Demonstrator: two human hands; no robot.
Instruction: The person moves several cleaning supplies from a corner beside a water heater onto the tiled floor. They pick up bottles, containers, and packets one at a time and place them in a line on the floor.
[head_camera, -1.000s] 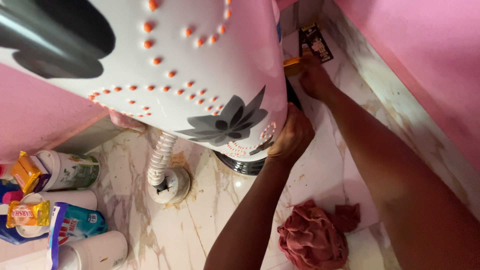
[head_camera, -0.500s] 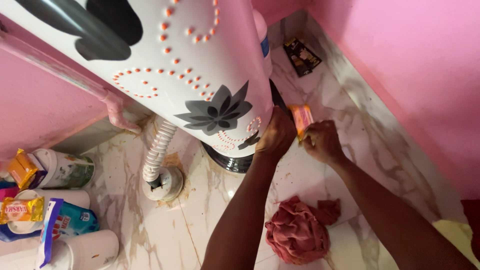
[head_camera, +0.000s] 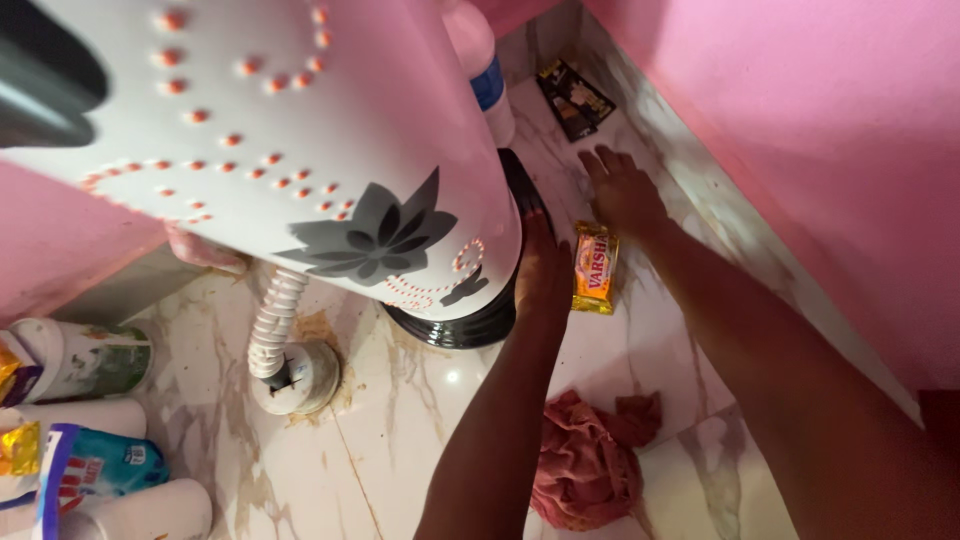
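Observation:
A white basin pedestal (head_camera: 330, 150) with orange dots and grey flower prints leans over a marble floor, standing on a black base ring (head_camera: 470, 325). My left hand (head_camera: 541, 268) lies flat against the pedestal's lower right side, fingers pointing away from me. An orange soap packet (head_camera: 595, 268) lies on the floor just right of that hand. My right hand (head_camera: 620, 190) is spread out, palm down, on the floor beyond the packet and holds nothing. A black packet (head_camera: 573, 100) lies farther back near the wall.
A crumpled red cloth (head_camera: 590, 460) lies on the floor below my arms. A white ribbed drain hose (head_camera: 272, 320) runs into a floor fitting (head_camera: 295, 378). White containers (head_camera: 80, 355) and a blue pouch (head_camera: 95, 465) crowd the left edge. A pink wall (head_camera: 800, 130) closes the right.
My right hand carried the orange soap packet back from the far corner, set it on the floor and let go, then reached forward again. My left hand stayed on the pedestal.

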